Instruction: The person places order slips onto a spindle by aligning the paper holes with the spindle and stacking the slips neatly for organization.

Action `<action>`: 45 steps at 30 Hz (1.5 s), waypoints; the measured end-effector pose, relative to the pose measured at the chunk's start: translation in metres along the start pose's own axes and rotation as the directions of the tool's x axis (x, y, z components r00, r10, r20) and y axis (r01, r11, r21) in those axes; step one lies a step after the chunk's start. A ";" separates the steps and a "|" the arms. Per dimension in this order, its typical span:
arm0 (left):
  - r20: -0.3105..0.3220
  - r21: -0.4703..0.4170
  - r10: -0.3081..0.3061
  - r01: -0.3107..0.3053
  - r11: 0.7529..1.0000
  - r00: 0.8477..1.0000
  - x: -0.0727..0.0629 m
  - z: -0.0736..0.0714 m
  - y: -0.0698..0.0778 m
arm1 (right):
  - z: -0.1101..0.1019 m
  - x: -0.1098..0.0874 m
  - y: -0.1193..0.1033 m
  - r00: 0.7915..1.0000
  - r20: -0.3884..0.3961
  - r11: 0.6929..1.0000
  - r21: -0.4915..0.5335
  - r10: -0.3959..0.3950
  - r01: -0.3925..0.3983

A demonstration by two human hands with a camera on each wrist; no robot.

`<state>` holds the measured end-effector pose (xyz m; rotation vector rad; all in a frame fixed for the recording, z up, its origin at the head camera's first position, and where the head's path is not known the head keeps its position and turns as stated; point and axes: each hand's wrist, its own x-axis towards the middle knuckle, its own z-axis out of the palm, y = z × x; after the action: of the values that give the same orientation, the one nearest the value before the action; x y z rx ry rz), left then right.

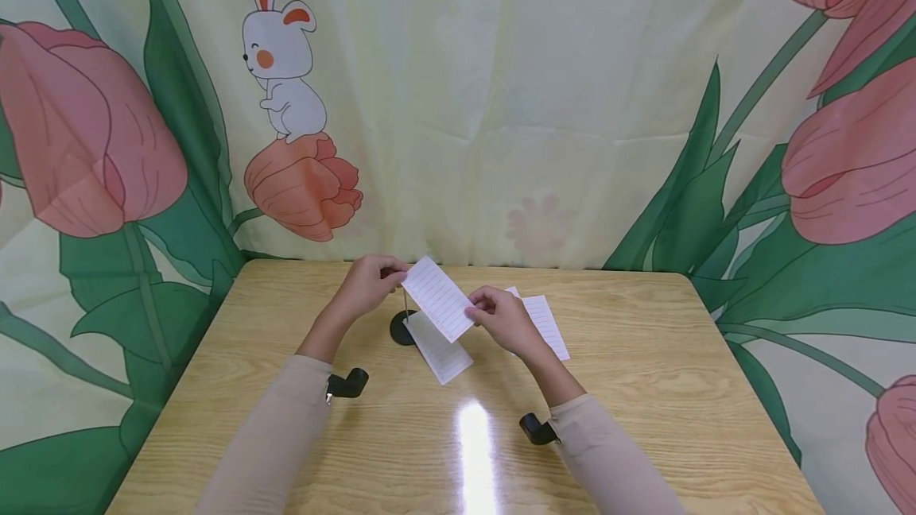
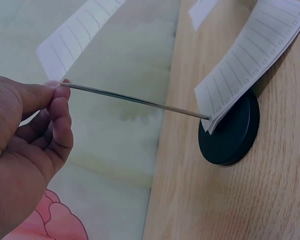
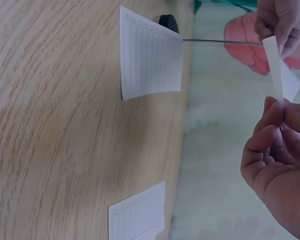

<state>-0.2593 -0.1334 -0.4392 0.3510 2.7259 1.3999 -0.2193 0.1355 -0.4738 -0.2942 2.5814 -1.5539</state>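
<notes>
A paper spike stands on the table, with a round black base (image 1: 401, 330) and a thin metal rod (image 2: 135, 101). Several lined sheets (image 1: 438, 350) are threaded low on the rod, near the base. Above them, my two hands hold another lined sheet (image 1: 439, 300) at the rod's top. My left hand (image 1: 366, 286) pinches its corner between thumb and fingertips, right at the rod's tip. Whether the rod has pierced that corner is hidden by the fingers. With thumb and fingers, my right hand (image 1: 505, 321) pinches the sheet's opposite side.
More lined sheets (image 1: 546, 326) lie on the wooden table (image 1: 630, 388) just beyond the right hand. A printed curtain (image 1: 444, 102) with tulips and a rabbit hangs behind the table's far edge. Black wrist cameras (image 1: 348, 383) sit at both cuffs.
</notes>
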 end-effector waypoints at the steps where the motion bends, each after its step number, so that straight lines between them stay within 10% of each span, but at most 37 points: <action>1: 0.000 -0.002 0.002 -0.002 1.000 1.000 0.000 0.000 0.000 | 0.000 0.000 0.000 1.000 -0.001 1.000 -0.001 0.001 -0.001; 45: -0.039 0.038 0.057 -0.056 0.998 0.998 -0.002 0.007 -0.009 | 0.006 -0.002 0.002 1.000 0.003 0.998 -0.065 0.009 -0.009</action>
<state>-0.2578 -0.1333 -0.4508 0.4100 2.7986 1.3855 -0.2164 0.1316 -0.4782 -0.2901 2.6304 -1.4677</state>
